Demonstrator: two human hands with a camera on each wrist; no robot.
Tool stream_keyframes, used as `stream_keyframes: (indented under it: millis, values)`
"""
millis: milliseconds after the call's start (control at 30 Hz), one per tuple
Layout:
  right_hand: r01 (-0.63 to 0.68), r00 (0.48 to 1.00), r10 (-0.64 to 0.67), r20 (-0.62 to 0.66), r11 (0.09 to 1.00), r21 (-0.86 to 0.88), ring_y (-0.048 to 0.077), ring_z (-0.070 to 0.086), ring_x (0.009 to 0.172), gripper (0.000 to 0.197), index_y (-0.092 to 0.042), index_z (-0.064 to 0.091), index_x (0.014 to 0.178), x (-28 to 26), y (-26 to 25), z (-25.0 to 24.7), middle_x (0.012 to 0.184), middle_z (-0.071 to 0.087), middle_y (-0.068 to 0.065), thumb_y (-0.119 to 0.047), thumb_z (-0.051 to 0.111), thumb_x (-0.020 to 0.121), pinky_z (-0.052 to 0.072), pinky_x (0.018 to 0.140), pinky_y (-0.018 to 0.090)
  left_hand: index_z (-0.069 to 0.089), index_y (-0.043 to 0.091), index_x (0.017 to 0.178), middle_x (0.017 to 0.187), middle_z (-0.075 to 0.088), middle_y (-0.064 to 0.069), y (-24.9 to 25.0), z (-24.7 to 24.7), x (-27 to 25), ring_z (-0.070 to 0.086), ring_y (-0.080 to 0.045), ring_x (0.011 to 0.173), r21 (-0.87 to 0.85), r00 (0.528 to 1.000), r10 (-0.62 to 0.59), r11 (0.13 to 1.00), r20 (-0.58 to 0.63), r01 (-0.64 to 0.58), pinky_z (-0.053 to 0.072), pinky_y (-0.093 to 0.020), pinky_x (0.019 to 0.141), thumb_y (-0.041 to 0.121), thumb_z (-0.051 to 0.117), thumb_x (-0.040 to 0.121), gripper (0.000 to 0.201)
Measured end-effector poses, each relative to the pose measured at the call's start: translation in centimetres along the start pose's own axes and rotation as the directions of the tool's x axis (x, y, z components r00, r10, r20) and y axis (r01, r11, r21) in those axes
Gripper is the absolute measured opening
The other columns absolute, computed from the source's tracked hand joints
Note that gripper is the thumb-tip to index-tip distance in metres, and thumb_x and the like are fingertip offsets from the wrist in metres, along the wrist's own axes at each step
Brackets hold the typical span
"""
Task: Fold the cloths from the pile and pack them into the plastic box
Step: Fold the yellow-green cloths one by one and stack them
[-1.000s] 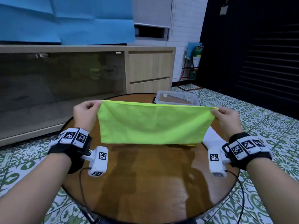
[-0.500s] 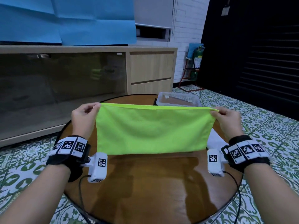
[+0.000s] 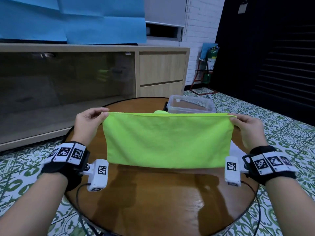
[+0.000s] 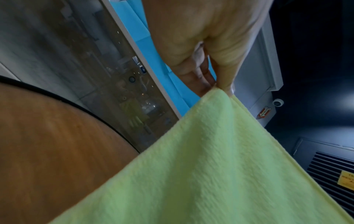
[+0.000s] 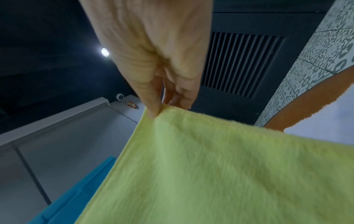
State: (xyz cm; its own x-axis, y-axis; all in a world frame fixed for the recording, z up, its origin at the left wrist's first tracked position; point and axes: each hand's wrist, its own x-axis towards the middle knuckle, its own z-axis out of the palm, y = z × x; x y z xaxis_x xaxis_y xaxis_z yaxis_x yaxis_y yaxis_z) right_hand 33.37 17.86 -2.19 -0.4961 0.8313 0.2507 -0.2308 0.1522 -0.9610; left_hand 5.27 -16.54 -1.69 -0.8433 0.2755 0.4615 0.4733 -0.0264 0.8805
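**Green cloth hanging between two hands, box waiting beyond**

The left hand point(image 3: 89, 124) is pinching the left top corner of the green cloth point(image 3: 167, 140), thumb and fingertips clamped together on the hem; the left wrist view is showing that pinch close up, with the fabric falling away below it. The cloth is hanging in the air over the round tabletop point(image 3: 153, 198), its long axis running side to side between the hands and its top edge pulled nearly straight. The lower edge is hanging just above the wood or brushing it; which one cannot be told. The right hand point(image 3: 245, 128) is gripping the opposite top corner in the same thumb-and-finger pinch.

Judging from this hold, the next fold is turning on that left-to-right axis: each hand is sitting at one end, equally near, so either could carry its corner across to the other.

The plastic box point(image 3: 190, 104) is standing on the far side of the tabletop, beyond the cloth and nearer the right hand. Only the head view is showing the box and a scrap of green fabric point(image 3: 160, 111) just beside it. The right wrist view alone is showing a white cloth point(image 5: 325, 121) lying on the tabletop below that hand.
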Motion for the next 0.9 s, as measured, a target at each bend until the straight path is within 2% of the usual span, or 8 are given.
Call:
stream_keyframes:
  millis: [67, 200, 400, 467, 567, 733, 833, 900]
  values:
    - [-0.009, 1.0, 0.009, 0.019, 1.0, -0.019, 0.033, 0.063, 0.085, 0.008, -0.004, 0.07, 0.09, 0.0, -0.3, -0.2, 0.098, 0.064, 0.029, -0.003, 0.064, 0.084, 0.05, 0.086, 0.049, 0.067, 0.011, 0.095, 0.063, 0.067, 0.025, 0.1, -0.2, 0.0, 0.061, 0.008, 0.065, -0.012, 0.999, 0.005, 1.0, 0.042, -0.004, 0.047, -0.001, 0.064, 0.002, 0.063, 0.085, 0.014]
    - [0.043, 0.997, -0.037, 0.069, 0.995, -0.09, 0.02, 0.062, 0.066, 0.02, -0.008, 0.067, 0.081, 0.0, -0.4, -0.6, 0.072, 0.067, 0.005, 0.007, 0.055, 0.087, 0.053, 0.064, 0.029, 0.063, 0.011, 0.107, 0.066, 0.067, 0.028, 0.1, -0.9, 0.0, 0.062, 0.012, 0.066, -0.029, 0.997, 0.032, 0.999, 0.074, -0.03, 0.047, -0.001, 0.066, 0.0, 0.059, 0.088, 0.022]
    - [0.044, 0.997, -0.041, 0.071, 0.999, -0.028, 0.007, 0.057, 0.053, 0.014, -0.009, 0.062, 0.086, -0.3, -0.1, -0.3, 0.056, 0.062, -0.007, 0.002, 0.055, 0.089, 0.051, 0.054, 0.02, 0.057, 0.023, 0.085, 0.079, 0.06, 0.004, -0.3, -0.5, 0.4, 0.06, 0.009, 0.064, -0.038, 0.998, 0.055, 0.998, -0.006, -0.056, 0.048, -0.007, 0.062, 0.0, 0.06, 0.088, 0.023]
    - [0.024, 0.996, -0.025, 0.083, 1.0, 0.011, 0.01, 0.057, 0.057, 0.005, -0.015, 0.066, 0.083, -0.7, -0.3, -0.1, 0.06, 0.063, -0.005, -0.016, 0.07, 0.08, 0.051, 0.058, 0.025, 0.05, 0.027, 0.082, 0.079, 0.057, 0.004, -0.6, -0.4, 0.5, 0.058, 0.004, 0.067, -0.041, 0.999, 0.041, 0.998, -0.029, -0.042, 0.047, -0.014, 0.065, 0.001, 0.061, 0.087, 0.029]
    - [-0.013, 0.998, 0.012, 0.063, 1.0, 0.015, 0.013, 0.058, 0.06, 0.038, -0.024, 0.069, 0.075, -0.5, 0.1, -0.4, 0.065, 0.063, -0.001, -0.045, 0.083, 0.047, 0.052, 0.061, 0.027, 0.05, 0.027, 0.084, 0.079, 0.057, 0.003, -0.8, -0.2, 0.6, 0.056, -0.002, 0.072, -0.031, 0.999, 0.027, 0.999, -0.038, -0.028, 0.048, -0.014, 0.067, 0.003, 0.062, 0.087, 0.027]
    - [0.0, 1.0, 0.0, 0.002, 0.999, -0.053, 0.007, 0.055, 0.049, 0.021, -0.016, 0.058, 0.084, 0.1, 0.3, -0.7, 0.058, 0.057, -0.006, 0.005, 0.057, 0.088, 0.048, 0.059, 0.03, 0.06, 0.022, 0.089, 0.083, 0.06, 0.003, -0.8, -0.3, 0.2, 0.059, 0.012, 0.063, -0.037, 1.0, 0.022, 0.999, 0.016, -0.021, 0.047, -0.003, 0.061, 0.001, 0.056, 0.09, 0.022]
    - [0.011, 0.999, -0.005, 0.036, 0.987, -0.163, 0.015, 0.057, 0.06, 0.017, -0.007, 0.063, 0.097, -0.1, -0.1, -0.5, 0.069, 0.054, 0.003, 0.005, 0.054, 0.09, 0.051, 0.056, 0.022, 0.061, 0.016, 0.105, 0.086, 0.062, 0.005, -0.9, -0.5, 0.0, 0.061, 0.009, 0.068, 0.029, 0.998, 0.017, 0.999, 0.053, -0.018, 0.048, -0.003, 0.064, 0.002, 0.054, 0.092, 0.02]
    - [0.026, 0.999, -0.018, 0.037, 0.975, -0.222, 0.023, 0.057, 0.068, 0.015, -0.004, 0.065, 0.098, -0.3, -0.4, -0.3, 0.075, 0.058, 0.011, 0.003, 0.054, 0.09, 0.052, 0.064, 0.03, 0.062, 0.017, 0.111, 0.091, 0.064, 0.001, -1.0, -0.6, -0.1, 0.061, 0.0, 0.077, 0.11, 0.998, 0.025, 0.993, 0.066, -0.033, 0.05, -0.006, 0.068, 0.005, 0.052, 0.094, 0.023]
